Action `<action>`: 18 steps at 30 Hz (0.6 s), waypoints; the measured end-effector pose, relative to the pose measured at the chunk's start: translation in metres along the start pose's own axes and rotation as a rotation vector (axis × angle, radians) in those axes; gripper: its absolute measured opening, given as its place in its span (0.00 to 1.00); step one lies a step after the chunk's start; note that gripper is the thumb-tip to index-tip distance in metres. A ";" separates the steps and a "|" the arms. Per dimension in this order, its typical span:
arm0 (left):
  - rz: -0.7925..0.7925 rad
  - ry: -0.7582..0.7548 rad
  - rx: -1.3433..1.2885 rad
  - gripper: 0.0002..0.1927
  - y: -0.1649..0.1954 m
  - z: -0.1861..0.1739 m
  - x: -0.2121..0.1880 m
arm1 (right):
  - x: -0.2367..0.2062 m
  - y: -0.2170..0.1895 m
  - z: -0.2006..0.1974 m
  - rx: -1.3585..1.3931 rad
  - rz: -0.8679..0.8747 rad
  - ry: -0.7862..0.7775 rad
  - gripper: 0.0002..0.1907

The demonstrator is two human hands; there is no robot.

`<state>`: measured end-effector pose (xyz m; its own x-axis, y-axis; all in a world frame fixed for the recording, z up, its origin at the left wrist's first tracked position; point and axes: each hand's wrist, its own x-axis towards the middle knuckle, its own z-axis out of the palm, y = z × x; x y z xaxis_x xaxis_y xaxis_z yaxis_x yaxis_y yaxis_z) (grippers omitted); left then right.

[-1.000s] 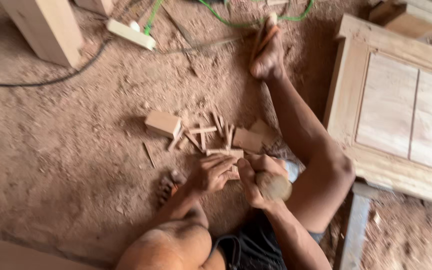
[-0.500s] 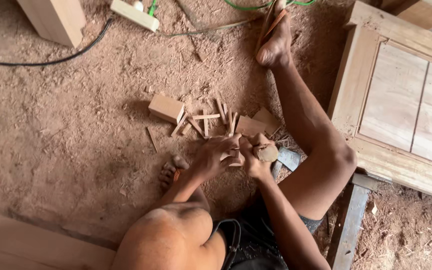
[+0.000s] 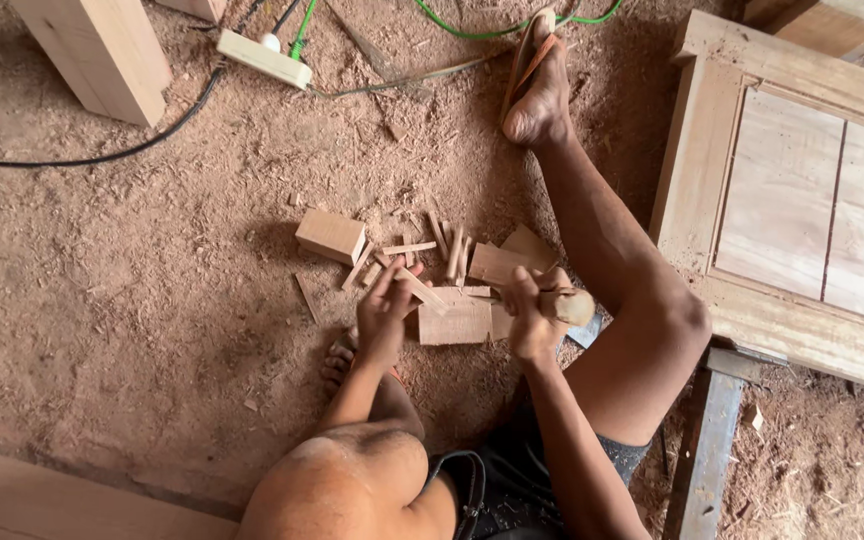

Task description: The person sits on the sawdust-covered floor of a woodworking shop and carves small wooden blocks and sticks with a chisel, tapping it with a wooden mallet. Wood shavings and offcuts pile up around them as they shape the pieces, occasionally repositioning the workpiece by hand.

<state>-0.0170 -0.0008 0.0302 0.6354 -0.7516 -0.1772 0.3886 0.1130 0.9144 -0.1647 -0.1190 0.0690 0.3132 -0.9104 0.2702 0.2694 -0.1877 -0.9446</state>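
Two hands work above a flat square pale wooden block [image 3: 455, 321] on the sawdust floor: the right hand [image 3: 534, 315] clamped on a round wooden handle [image 3: 569, 305], the left hand [image 3: 384, 315] pinching a thin wooden sliver [image 3: 420, 289].

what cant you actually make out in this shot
- Tool in the right hand: the head view shows only a rounded pale wooden handle; the fingers hide the rest of it.
- Grey metal piece beside that hand: mostly hidden by hand and thigh.
- Thin wooden sliver in the left hand: the near end is hidden in the grip.
- Panelled wooden door: cut off by the right edge.
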 end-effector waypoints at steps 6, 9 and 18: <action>0.300 -0.164 0.299 0.19 -0.004 0.003 -0.002 | -0.016 -0.030 -0.015 0.128 0.050 0.019 0.15; 0.459 -0.320 0.634 0.15 -0.013 0.010 -0.004 | -0.017 -0.038 -0.012 0.244 0.054 0.014 0.14; 0.602 -0.405 0.682 0.16 -0.019 0.012 -0.007 | -0.021 -0.037 -0.008 0.173 -0.022 -0.102 0.14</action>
<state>-0.0365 -0.0057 0.0183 0.2752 -0.8712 0.4065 -0.4709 0.2465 0.8471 -0.1881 -0.0960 0.0972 0.3940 -0.8631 0.3161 0.4266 -0.1329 -0.8946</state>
